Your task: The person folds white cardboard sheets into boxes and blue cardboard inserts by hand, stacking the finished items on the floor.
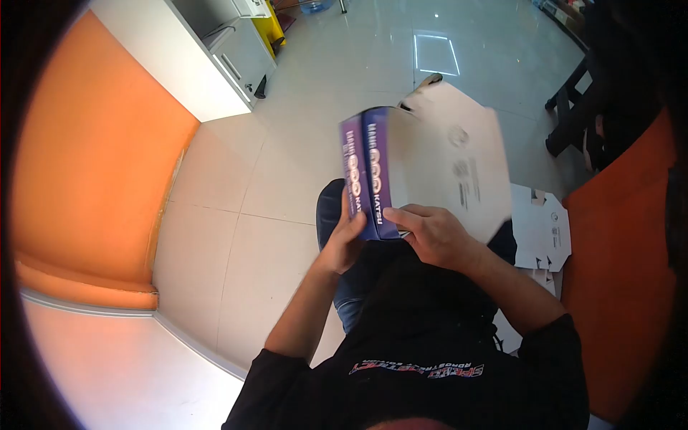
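In front of my lap I hold a purple cardboard box [378,175] with white "KATSU" lettering on two narrow side panels. A large pale panel [451,158] with small grey print spreads to the right from it and is slightly blurred. My left hand [345,240] is closed round the lower left edge, its thumb on a purple panel. My right hand [437,236] is closed on the lower right corner, its thumb and forefinger at the purple edge. The fingers behind the cardboard are hidden.
Flat white cardboard pieces [541,229] lie to my right beside an orange surface [623,272]. An orange wall panel [100,165] and a white cabinet [240,61] stand on the left. Dark furniture legs [570,107] rise at the upper right above the tiled floor [308,93].
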Action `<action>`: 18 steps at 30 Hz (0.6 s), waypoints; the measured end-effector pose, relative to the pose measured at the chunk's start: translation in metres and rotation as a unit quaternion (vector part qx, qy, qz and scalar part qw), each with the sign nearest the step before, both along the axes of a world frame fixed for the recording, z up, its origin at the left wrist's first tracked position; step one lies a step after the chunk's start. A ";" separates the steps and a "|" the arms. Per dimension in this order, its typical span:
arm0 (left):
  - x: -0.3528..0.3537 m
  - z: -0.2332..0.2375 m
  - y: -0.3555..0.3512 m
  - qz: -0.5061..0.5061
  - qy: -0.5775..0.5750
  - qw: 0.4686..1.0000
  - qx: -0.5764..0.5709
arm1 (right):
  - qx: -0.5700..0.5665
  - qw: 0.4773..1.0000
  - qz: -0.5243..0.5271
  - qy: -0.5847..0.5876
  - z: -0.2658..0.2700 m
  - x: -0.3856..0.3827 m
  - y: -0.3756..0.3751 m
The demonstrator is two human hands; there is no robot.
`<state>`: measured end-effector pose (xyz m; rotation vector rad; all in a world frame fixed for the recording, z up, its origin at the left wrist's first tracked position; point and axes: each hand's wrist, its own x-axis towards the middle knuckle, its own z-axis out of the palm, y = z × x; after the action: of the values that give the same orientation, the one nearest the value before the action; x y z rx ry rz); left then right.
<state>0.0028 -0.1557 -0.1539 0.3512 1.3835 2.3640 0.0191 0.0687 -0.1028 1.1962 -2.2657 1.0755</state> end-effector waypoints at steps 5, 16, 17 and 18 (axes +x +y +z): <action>-0.008 -0.027 0.009 -0.047 -0.156 0.972 0.169 | -0.052 0.998 0.039 0.025 -0.003 0.002 -0.003; 0.025 -0.031 0.008 0.082 0.058 0.986 0.132 | -0.203 0.966 0.136 -0.085 0.009 0.015 0.014; 0.019 -0.050 -0.004 0.021 0.113 0.986 0.117 | -0.201 0.967 0.134 -0.080 0.023 0.015 0.017; 0.019 -0.057 -0.012 -0.005 0.135 0.987 0.083 | -0.175 0.968 0.123 -0.133 0.040 0.013 0.019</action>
<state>0.0219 -0.1677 -0.2110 0.7475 1.2932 2.5002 0.0316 0.0881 -0.0627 1.2633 -2.0194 1.7407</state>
